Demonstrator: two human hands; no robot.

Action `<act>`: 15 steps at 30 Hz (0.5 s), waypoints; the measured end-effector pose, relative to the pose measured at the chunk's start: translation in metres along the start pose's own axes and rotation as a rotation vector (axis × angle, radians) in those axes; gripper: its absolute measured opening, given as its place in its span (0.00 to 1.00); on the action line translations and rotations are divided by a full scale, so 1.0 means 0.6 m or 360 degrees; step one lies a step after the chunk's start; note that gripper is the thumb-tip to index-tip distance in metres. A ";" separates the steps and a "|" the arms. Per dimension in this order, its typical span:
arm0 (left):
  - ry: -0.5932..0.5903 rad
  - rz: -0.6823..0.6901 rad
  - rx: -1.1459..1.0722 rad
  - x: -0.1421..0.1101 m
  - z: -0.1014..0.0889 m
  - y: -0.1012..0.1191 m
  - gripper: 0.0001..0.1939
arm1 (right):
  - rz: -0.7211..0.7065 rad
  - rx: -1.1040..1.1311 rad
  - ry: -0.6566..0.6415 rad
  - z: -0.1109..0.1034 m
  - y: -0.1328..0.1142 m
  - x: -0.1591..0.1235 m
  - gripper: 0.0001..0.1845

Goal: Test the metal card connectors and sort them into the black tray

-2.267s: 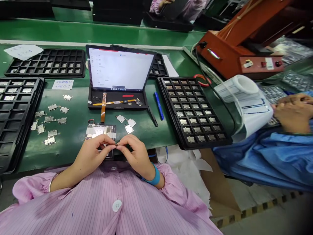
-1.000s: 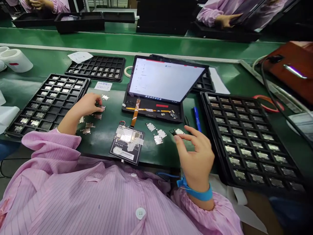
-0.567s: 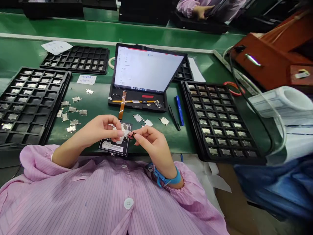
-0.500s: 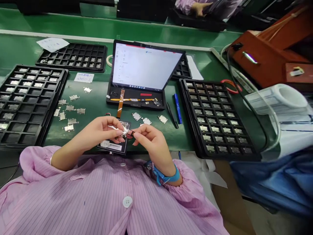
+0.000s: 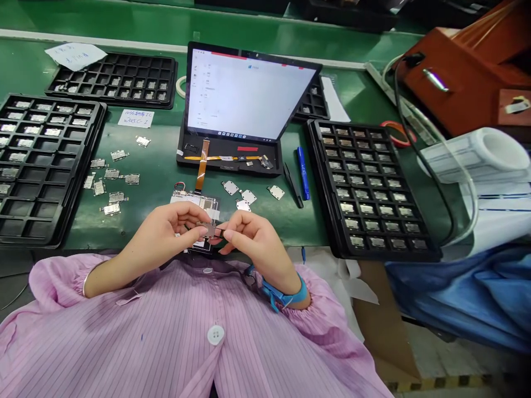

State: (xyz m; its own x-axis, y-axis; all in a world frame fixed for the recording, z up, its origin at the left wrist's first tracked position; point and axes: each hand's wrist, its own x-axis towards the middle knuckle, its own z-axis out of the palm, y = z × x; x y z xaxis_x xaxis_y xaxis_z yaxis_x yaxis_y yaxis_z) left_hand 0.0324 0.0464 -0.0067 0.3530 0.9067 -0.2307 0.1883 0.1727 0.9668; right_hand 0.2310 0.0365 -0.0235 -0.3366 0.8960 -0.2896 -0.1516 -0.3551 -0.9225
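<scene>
My left hand and my right hand meet in front of my chest, fingertips pinched together. Between them sits a small metal part held by the left fingers, and a small dark piece held by the right fingers touches it. Under the hands lies a circuit board joined by an orange flex cable to the tablet fixture. Three loose metal shields lie just beyond the right hand. Several more small parts are scattered on the mat to the left.
A lit tablet screen stands tilted in the middle. Black compartment trays hold parts at left, back left and right. A blue pen and tweezers lie beside the right tray. A label roll and a blue-sleeved person are at right.
The hands were apart a second ago, the left at the scattered parts and the right near the shields. They have come together over the board and now hold the two small pieces joined.
</scene>
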 end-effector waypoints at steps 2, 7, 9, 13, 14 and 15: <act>0.0010 -0.0008 0.0054 -0.002 0.000 -0.003 0.07 | 0.0030 -0.0038 -0.0018 -0.001 -0.001 -0.001 0.14; -0.0010 -0.0037 -0.0006 -0.007 0.005 -0.007 0.06 | 0.0081 -0.0166 -0.0059 -0.003 0.002 0.000 0.14; -0.0009 -0.0052 -0.0085 -0.009 0.008 -0.011 0.07 | 0.0088 -0.0235 -0.0059 -0.002 0.007 0.001 0.14; 0.0045 -0.0103 -0.0074 -0.011 0.012 -0.022 0.11 | 0.0030 -0.0337 0.0002 0.003 0.022 0.002 0.12; 0.0060 -0.0110 -0.0043 -0.011 0.013 -0.024 0.11 | -0.0006 -0.0363 0.0029 0.004 0.027 0.002 0.11; 0.0067 -0.0107 -0.0011 -0.010 0.014 -0.026 0.11 | -0.0045 -0.0390 0.0056 0.004 0.032 0.003 0.10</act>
State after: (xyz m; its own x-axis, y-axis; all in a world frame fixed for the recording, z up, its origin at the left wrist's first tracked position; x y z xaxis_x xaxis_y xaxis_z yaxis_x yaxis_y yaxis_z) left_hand 0.0350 0.0347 -0.0214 0.3010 0.9084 -0.2903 0.2040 0.2360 0.9501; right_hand 0.2256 0.0305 -0.0408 -0.3020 0.9150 -0.2676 0.0708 -0.2584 -0.9634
